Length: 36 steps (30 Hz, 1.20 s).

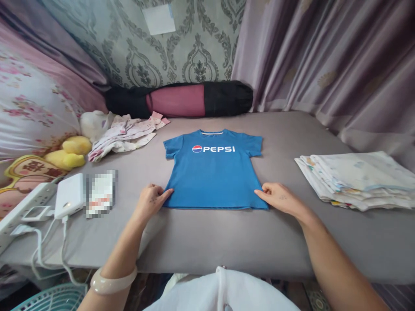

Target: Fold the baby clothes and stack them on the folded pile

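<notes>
A blue T-shirt point(214, 177) with a white PEPSI print and a round red, white and blue logo lies spread flat, its neck away from me and its hem toward me. My left hand point(151, 199) pinches the shirt's left side edge just above the hem. At the opposite side edge, my right hand point(275, 196) grips the cloth between thumb and fingers, also near the bottom corner. Both short sleeves lie out to the sides. A pale bangle point(113, 281) circles my left wrist.
Folded white cloths point(359, 177) are stacked at the right. Crumpled baby clothes point(125, 134), a yellow plush toy point(69, 153), a white power bank point(69, 195) with cables and a power strip point(29, 211) lie left. A black and pink rolled bag point(178, 100) lies along the back wall.
</notes>
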Available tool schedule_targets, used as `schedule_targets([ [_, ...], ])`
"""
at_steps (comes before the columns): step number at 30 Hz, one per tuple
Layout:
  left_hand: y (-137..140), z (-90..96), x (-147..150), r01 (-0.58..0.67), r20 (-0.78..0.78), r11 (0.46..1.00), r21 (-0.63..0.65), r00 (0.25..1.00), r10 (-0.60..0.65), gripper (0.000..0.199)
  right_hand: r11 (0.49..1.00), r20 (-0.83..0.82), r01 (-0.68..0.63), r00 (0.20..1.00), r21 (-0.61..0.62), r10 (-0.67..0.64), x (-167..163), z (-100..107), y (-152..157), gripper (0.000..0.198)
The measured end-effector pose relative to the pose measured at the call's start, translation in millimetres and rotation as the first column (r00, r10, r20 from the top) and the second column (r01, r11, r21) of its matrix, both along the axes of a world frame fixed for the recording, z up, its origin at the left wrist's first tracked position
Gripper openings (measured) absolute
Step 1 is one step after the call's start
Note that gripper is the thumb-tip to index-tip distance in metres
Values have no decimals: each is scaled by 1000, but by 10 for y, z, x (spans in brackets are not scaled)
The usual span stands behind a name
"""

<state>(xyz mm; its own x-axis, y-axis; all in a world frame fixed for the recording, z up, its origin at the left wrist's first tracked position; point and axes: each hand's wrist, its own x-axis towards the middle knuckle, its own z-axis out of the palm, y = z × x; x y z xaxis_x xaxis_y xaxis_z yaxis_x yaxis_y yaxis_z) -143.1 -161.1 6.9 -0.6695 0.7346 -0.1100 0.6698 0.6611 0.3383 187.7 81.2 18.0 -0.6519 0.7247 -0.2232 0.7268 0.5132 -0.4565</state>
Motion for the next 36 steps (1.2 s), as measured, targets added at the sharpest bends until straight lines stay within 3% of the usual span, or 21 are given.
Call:
schedule_targets([
  [4,44,110,60,87,-184,995,-44,978,-93,28,1000,85,-7,996,21,5,-22,63,-1,36],
  [7,205,174,225,249,-313,968,-26,918,-245,28,997,200,-74,977,18,69,-46,148,41,38],
  [10,469,146,464,522,-243,849,83,837,-491,34,992,321,-78,946,99,43,-129,238,56,35],
  [12,674,83,642,654,-212,743,141,754,-622,40,961,272,-58,962,270,-19,-245,248,6,29],
  [14,873,12,812,711,-191,688,148,703,-685,46,911,121,-86,992,404,40,-393,182,-90,32],
  [17,1096,-84,997,738,-128,668,93,674,-727,53,861,-31,-255,954,439,298,-578,-39,-245,46],
  [19,1164,-144,1031,748,-116,660,70,664,-739,57,851,-36,-316,931,419,364,-629,-197,-306,54],
  [23,1135,-266,837,705,-190,706,70,704,-684,61,888,-12,-281,952,364,306,-609,-345,-309,63],
  [28,1043,-333,319,472,-288,881,-1,844,-453,65,932,29,-121,993,341,118,-593,-311,-282,77],
  [30,1029,-304,132,368,-288,929,-49,885,-366,67,933,44,-85,996,349,74,-593,-310,-280,79],
  [33,1049,-199,-38,289,-304,952,-103,902,-306,64,921,22,-78,997,382,75,-580,-323,-255,77],
  [36,1159,-67,-29,278,-352,949,-151,882,-314,52,899,-54,-66,994,434,99,-555,-305,-183,63],
])
